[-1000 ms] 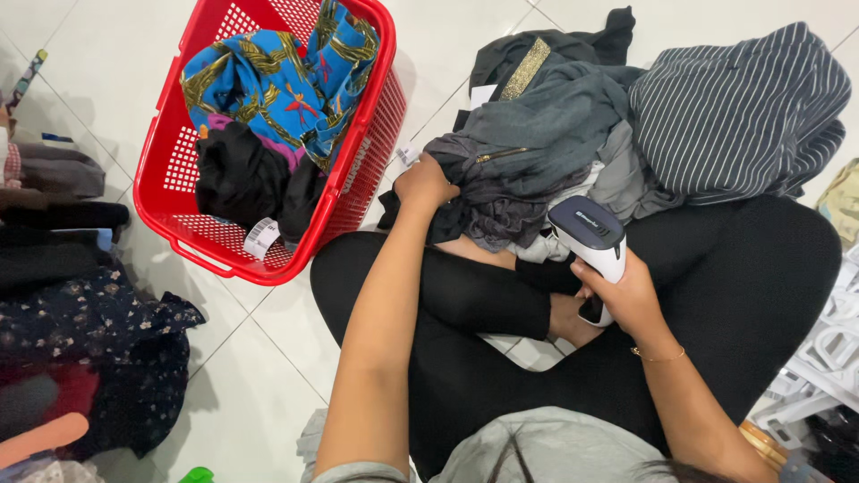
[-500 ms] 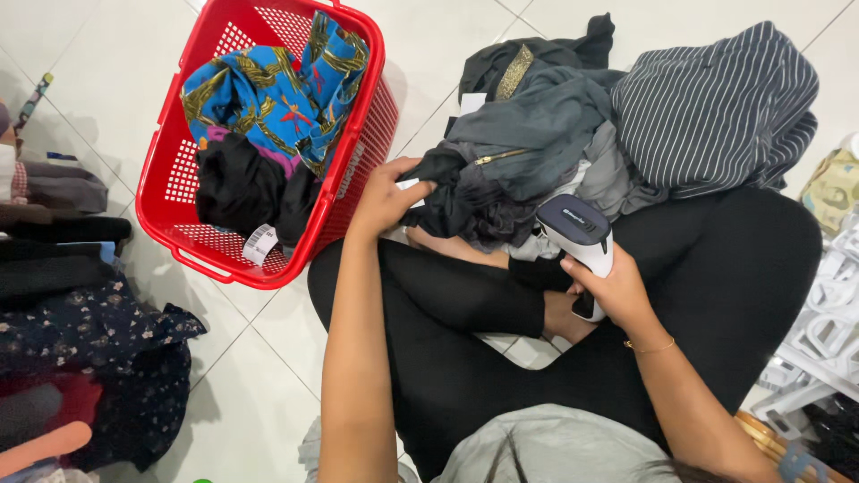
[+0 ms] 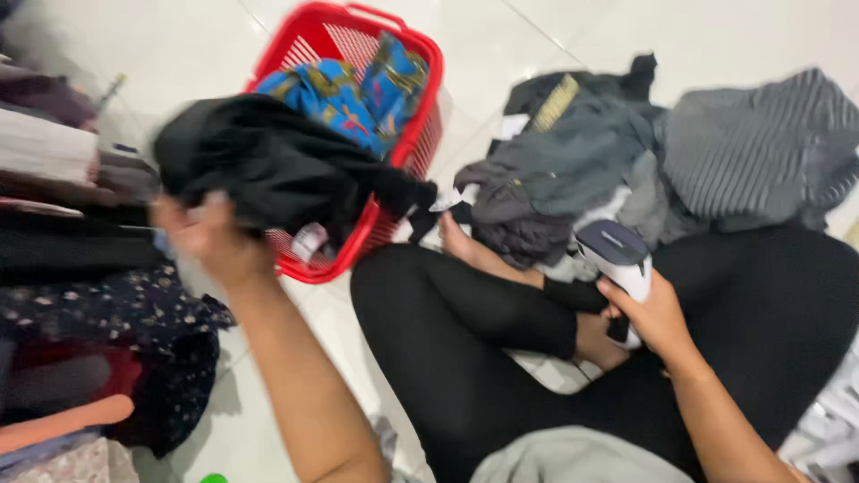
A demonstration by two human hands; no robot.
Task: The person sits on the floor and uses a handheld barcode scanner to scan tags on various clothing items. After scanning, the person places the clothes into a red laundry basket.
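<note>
Black garment (image 3: 277,170) in left hand (image 3: 210,241) grip; right hand (image 3: 649,313) clasps handheld steamer (image 3: 617,259).

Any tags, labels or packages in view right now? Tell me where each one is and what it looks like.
White garment tag: small, roughly square, hanging at the front of the red basket, below the black garment that the left hand holds.
White label: small strip, on the dark clothes pile beside the basket.
Gold woven band: narrow, slanted, on the dark garment at the pile's top.
No packages or screens visible.
</note>
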